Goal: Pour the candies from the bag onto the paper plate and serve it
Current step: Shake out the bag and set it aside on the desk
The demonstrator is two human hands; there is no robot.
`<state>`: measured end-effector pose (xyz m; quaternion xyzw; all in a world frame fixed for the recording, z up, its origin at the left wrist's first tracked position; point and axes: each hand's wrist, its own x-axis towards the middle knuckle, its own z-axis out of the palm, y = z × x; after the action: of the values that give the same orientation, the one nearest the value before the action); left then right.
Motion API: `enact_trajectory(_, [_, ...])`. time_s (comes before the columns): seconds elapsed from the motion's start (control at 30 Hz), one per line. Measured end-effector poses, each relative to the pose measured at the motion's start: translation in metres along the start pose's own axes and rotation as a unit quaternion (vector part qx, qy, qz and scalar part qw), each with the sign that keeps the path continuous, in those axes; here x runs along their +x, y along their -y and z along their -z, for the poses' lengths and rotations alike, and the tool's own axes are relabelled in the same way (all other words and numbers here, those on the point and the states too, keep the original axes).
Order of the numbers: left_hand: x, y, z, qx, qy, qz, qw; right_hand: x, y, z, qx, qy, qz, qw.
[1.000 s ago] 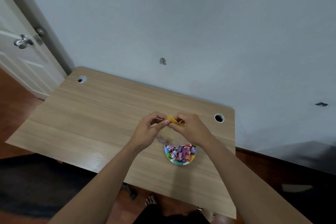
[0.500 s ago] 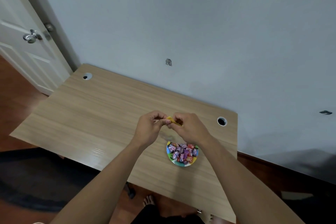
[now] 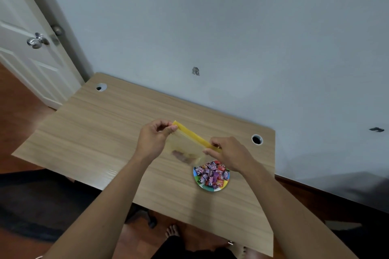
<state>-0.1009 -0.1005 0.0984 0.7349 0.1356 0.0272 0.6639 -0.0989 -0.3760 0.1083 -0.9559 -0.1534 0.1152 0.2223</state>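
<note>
A clear plastic bag [image 3: 185, 147] with a yellow zip strip along its top hangs stretched between my two hands above the table. My left hand [image 3: 154, 139] pinches the strip's left end and my right hand [image 3: 229, 153] pinches its right end. The bag looks empty and see-through. Just below my right hand a colourful paper plate [image 3: 210, 188] rests on the wooden table [image 3: 94, 132], heaped with several wrapped candies [image 3: 212, 174] in purple, red and orange.
The table stands against a pale wall, with cable holes at its back left [image 3: 101, 87] and back right [image 3: 257, 139]. A white door with a metal knob [image 3: 36, 40] is at the left. Bare feet and a dark rug lie below the front edge.
My hands were close together on the folded yellow strip; they have drawn apart, the left going left and the right going right, so the bag is now spread flat between them.
</note>
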Motion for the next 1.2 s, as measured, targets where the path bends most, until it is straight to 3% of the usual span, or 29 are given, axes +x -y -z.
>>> enact_trajectory(0.7, [0.000, 0.035, 0.012, 0.010, -0.048, 0.053, 0.997, 0.007, -0.009, -0.006, -0.086, -0.015, 0.001, 0.996])
enact_trajectory(0.9, [0.004, 0.045, 0.032, 0.020, -0.055, 0.087, 0.995, 0.014, -0.006, -0.024, -0.038, 0.036, 0.022, 0.998])
enact_trajectory(1.2, [0.005, 0.087, 0.061, 0.089, -0.050, 0.097, 0.990, 0.033, 0.007, -0.081, 0.054, 0.091, -0.042, 0.993])
